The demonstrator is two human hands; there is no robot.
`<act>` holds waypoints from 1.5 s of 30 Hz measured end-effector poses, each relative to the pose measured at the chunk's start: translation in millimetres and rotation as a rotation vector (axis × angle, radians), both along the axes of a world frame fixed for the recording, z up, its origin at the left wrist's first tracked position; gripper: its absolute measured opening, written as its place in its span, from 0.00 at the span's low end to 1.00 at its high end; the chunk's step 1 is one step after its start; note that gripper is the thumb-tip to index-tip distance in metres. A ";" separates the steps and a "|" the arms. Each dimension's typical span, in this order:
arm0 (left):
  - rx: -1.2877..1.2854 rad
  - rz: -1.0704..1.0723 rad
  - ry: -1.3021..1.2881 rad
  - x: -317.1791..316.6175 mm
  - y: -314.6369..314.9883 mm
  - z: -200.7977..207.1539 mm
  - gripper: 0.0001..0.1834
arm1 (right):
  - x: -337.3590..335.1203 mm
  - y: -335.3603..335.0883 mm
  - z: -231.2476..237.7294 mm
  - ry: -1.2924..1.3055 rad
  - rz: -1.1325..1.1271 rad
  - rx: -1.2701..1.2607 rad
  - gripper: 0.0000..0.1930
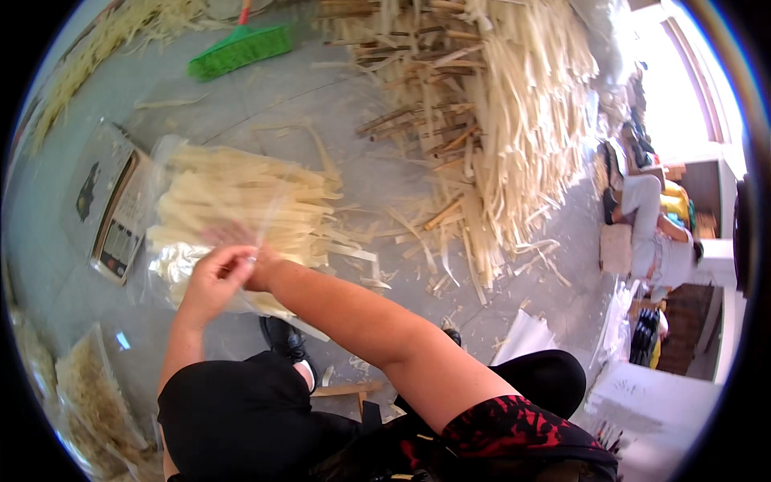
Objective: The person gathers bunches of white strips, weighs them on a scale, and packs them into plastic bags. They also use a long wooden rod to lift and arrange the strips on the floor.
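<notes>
A clear plastic bag lies on the floor in front of me around a pile of long, flat, pale yellow strips. My left hand pinches the bag's edge between thumb and fingers at the near side. Crossing behind it, my right hand reaches over the strips. Its fingers are smeared by motion and partly behind the plastic, so their grip does not show. Some strips stick out past the bag's right side.
A scale with a dark panel stands left of the bag. Behind lies a green broom. A large heap of strips with sticks spreads at the far right. Filled bags sit at lower left. Another person sits at the right.
</notes>
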State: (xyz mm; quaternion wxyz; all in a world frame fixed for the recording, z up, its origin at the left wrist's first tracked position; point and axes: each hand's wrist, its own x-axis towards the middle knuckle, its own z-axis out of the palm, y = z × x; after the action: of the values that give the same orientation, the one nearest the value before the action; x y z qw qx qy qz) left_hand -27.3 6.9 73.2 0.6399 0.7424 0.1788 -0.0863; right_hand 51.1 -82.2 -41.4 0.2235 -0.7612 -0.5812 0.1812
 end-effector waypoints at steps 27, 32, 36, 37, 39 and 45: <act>0.688 0.170 -0.285 6.0 6.4 -42.0 0.06 | 532.6 -165.3 249.4 1.191 -1.266 1.270 0.18; 0.678 0.141 -0.277 14.4 5.0 -43.8 0.05 | 574.3 -303.0 257.9 1.016 -1.338 1.061 0.10; 0.590 0.181 -0.235 12.8 7.1 -44.9 0.06 | 535.1 -376.4 256.8 1.130 -1.599 0.922 0.22; 0.588 0.195 -0.236 12.9 7.1 -46.2 0.07 | 520.2 -387.1 250.4 1.122 -1.632 0.932 0.24; 0.602 0.218 -0.237 12.1 10.1 -48.0 0.08 | 474.7 -389.2 225.1 1.001 -1.568 1.003 0.23; 0.369 0.489 -0.298 19.0 9.0 -22.3 0.12 | 303.8 -337.0 192.4 1.030 -1.399 1.250 0.02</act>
State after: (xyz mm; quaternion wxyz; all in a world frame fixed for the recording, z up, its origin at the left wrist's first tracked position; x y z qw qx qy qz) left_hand -8.2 15.8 50.9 0.5155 0.7853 0.2688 0.2128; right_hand 354.8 -419.3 151.0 0.8466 -0.5077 0.1590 -0.0176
